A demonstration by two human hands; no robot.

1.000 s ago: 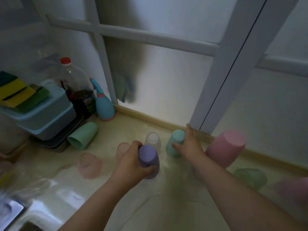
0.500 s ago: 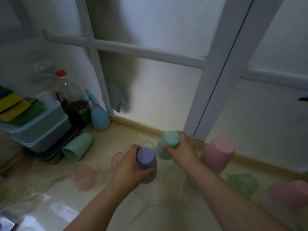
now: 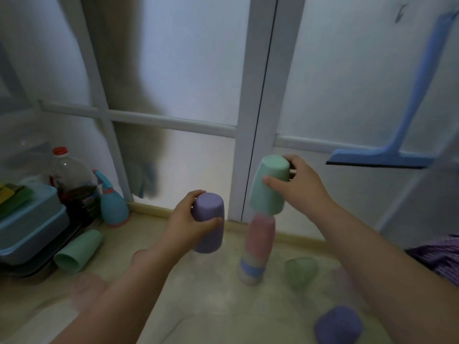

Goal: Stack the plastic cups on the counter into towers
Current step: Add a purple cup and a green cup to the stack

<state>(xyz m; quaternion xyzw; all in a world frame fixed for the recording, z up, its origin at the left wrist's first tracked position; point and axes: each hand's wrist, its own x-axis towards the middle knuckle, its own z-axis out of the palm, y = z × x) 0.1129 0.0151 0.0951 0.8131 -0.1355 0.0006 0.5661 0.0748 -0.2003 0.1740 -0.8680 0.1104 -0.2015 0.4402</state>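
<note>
**One tower going up, most cups still loose**

Right hand (image 3: pixel 301 187) grips a mint cup (image 3: pixel 269 186) upside down, its rim just over the pink cup (image 3: pixel 260 235) topping the tower (image 3: pixel 255 252). Can't tell if it's seated or only hovering; looks tilted a bit. Tower stands near the back edge of the counter (image 3: pixel 211 299), right of centre, by the window frame. Below the pink cup there's a blue band and a pale base; blur hides the exact cup count.

Left hand (image 3: pixel 183 225) is wrapped around a purple cup (image 3: pixel 208 229), inverted, held in the air left of the tower. Probably next on.

Still loose:
- green cup on its side (image 3: pixel 78 250), left part of the counter, just beside the stacked containers (image 3: pixel 29 227)
- translucent green cup (image 3: pixel 301 270), just right of the tower base
- second purple cup (image 3: pixel 337 326), near the front right
- pale pink cup (image 3: pixel 87 291), front left, blurry

Judgement: early to midway. One tower partly built, two cups in hand, at least four left to collect. Risk is knocking the tall stack while seating the mint one.
</note>
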